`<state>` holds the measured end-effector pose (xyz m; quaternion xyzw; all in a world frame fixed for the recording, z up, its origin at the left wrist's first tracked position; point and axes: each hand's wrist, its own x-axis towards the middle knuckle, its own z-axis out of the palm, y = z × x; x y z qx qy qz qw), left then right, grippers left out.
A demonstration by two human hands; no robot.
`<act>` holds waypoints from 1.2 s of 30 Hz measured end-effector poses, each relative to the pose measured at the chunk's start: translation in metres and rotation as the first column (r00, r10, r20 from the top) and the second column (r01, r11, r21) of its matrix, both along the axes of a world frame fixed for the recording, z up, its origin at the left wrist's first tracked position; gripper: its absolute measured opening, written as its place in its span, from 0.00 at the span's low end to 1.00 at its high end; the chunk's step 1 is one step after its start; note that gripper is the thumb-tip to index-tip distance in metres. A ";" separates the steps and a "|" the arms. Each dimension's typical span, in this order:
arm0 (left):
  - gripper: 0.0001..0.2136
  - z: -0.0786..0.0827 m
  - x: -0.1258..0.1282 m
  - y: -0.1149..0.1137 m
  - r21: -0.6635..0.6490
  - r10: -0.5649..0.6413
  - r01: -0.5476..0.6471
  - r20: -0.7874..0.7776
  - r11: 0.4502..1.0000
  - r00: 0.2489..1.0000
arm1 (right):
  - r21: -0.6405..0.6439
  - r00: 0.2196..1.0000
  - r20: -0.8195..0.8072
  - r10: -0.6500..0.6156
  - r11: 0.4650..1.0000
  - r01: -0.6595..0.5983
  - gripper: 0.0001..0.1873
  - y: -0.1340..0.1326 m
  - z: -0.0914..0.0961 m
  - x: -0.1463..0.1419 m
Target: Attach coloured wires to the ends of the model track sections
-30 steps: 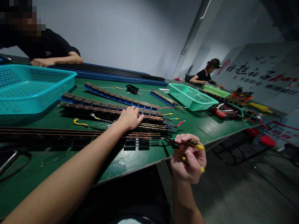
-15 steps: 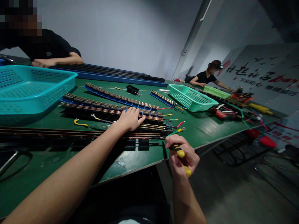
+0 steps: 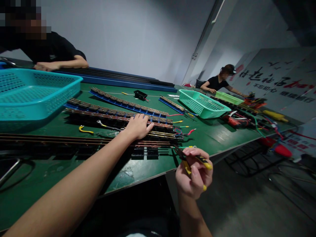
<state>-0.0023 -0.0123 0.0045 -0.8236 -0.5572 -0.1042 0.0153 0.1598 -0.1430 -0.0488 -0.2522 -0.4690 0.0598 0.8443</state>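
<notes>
Head view, one frame.

Your left hand (image 3: 137, 127) lies palm down on the strips (image 3: 163, 124) at mid-table. The fingers are stretched out and point to 2 o'clock. It presses flat and grips nothing.

Your right hand (image 3: 195, 176) is at 4 o'clock from the left, just off the near edge of the table (image 3: 217, 136). It is curled tight round the pliers (image 3: 202, 161), which have yellow and black handles. One handle runs over the fingers and the other ends below the palm. The nose points to 10 o'clock, toward the end of the rails (image 3: 74, 141). I cannot tell whether the nose bites on anything. A green wire (image 3: 189, 146) with a yellow end lies just beside the nose, at 12 o'clock from the right hand.

The rails run from 9 o'clock across to the pliers, nearer you than the strips. More strips on blue carriers lie at 11 o'clock from the left hand.

Blue basket (image 3: 61, 93) at 10 o'clock, on the table. Green basket (image 3: 201, 104) at 2 o'clock. A co-worker's arm (image 3: 61, 63) rests on the far side at 11 o'clock. Another person (image 3: 218, 81) sits at 1 o'clock, well apart.
</notes>
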 end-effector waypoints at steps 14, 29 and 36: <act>0.23 0.000 -0.001 0.001 0.005 0.001 -0.001 0.009 1.000 1.000 | 0.202 1.000 -0.007 0.012 0.979 -0.010 0.04 -0.002 0.073 0.019; 0.23 -0.002 0.000 0.002 0.014 0.007 -0.007 -0.001 1.000 1.000 | -0.140 0.935 -0.049 0.352 0.924 -0.356 0.07 0.153 0.075 0.064; 0.23 -0.004 0.000 0.004 0.029 -0.003 0.003 0.003 1.000 1.000 | -0.235 0.937 0.060 0.343 0.917 -0.321 0.07 0.158 0.061 0.068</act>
